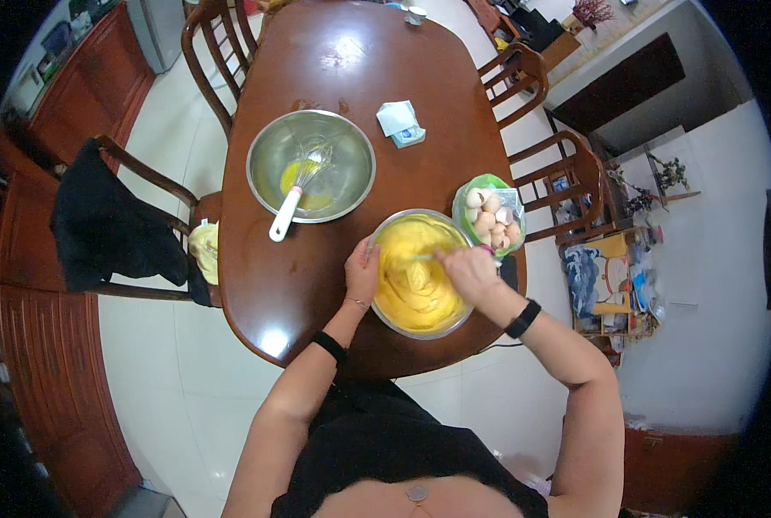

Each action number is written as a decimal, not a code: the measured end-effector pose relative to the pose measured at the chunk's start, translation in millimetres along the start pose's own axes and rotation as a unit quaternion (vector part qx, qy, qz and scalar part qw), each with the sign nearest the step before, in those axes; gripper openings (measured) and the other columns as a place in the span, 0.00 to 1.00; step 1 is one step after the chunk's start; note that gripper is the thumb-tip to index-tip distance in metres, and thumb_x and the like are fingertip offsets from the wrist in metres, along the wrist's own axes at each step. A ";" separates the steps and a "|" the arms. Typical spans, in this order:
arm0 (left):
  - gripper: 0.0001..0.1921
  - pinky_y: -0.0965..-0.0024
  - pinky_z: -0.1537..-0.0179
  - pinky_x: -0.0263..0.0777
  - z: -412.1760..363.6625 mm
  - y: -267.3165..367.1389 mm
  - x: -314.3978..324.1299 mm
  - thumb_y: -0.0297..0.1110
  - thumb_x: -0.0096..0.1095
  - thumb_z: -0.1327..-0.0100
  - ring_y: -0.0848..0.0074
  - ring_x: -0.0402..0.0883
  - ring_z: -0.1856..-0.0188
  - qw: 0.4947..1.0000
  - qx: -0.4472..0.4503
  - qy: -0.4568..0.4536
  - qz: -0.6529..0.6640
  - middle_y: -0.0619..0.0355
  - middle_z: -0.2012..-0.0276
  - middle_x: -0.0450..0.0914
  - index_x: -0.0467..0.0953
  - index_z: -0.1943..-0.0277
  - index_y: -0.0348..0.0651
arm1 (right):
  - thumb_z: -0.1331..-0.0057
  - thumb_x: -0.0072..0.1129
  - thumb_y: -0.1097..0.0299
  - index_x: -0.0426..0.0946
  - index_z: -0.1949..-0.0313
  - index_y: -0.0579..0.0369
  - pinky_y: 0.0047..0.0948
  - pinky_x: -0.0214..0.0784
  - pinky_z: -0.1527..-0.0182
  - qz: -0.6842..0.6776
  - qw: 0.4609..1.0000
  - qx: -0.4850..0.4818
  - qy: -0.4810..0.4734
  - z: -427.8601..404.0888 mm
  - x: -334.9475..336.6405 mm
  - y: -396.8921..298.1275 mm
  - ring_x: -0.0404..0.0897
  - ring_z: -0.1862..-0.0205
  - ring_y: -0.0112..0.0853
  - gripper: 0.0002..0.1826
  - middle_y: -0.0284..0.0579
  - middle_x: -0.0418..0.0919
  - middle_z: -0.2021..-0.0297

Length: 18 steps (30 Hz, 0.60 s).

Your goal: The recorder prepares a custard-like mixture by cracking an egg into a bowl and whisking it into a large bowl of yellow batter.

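Observation:
A metal bowl (424,336) of thick yellow batter (418,298) stands near the front edge of the table. Its left rim is gripped by my left hand (361,272), thumb toward the inside. My right hand (468,272) is over the bowl's right side, closed around the handle of a pale utensil (421,257), probably a spatula. The utensil's working end is blurred against the batter. Farther back on the left, a larger steel bowl (353,188) has yellow liquid at its bottom. A balloon whisk (288,213) leans inside it, its white handle sticking out over the near rim.
Right of the batter bowl, a green bag-lined container (466,188) holds several eggshells (489,217). A tissue packet (401,123) lies on the wooden table (424,71). Wooden chairs (570,181) line both sides; black cloth (113,220) hangs on a left one. A small cup (416,15) stands at the far end.

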<state>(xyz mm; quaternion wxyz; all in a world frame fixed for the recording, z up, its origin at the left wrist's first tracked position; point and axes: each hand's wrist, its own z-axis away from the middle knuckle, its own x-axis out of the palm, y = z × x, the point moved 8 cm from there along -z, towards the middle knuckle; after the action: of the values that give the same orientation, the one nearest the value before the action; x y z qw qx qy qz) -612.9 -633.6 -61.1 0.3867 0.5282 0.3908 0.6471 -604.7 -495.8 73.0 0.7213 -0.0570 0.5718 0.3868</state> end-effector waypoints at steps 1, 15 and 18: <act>0.15 0.75 0.50 0.67 -1.9 -3.5 -3.7 0.29 0.48 0.33 0.79 0.74 0.54 1.000 0.005 0.004 0.008 0.57 0.55 0.77 0.70 0.47 0.32 | 0.42 0.49 0.72 0.72 0.62 0.52 0.28 0.71 0.74 0.001 0.999 0.051 -0.003 -1.6 1.7 13.6 0.80 0.71 0.31 0.08 0.39 0.77 0.74; 0.15 0.76 0.51 0.69 -11.5 -11.7 -2.4 0.31 0.49 0.32 0.80 0.75 0.55 0.999 -0.017 -0.046 0.008 0.58 0.54 0.77 0.70 0.47 0.33 | 0.40 0.48 0.71 0.72 0.56 0.50 0.27 0.71 0.75 0.029 0.998 0.052 -0.021 -3.3 -3.0 6.8 0.80 0.75 0.30 0.11 0.37 0.77 0.76; 0.14 0.77 0.52 0.67 -9.5 -2.0 -3.3 0.30 0.48 0.32 0.81 0.74 0.56 0.999 -0.022 -0.041 0.022 0.58 0.56 0.78 0.71 0.47 0.32 | 0.42 0.49 0.71 0.72 0.59 0.51 0.29 0.71 0.76 0.013 0.997 0.055 -0.044 28.2 17.0 26.8 0.80 0.74 0.31 0.11 0.40 0.78 0.75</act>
<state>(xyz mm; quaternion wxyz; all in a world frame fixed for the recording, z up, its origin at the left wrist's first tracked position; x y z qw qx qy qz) -621.6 -636.8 -65.4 0.3999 0.5542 0.3485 0.6415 -598.5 -454.1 77.4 0.7426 0.0070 0.5605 0.3665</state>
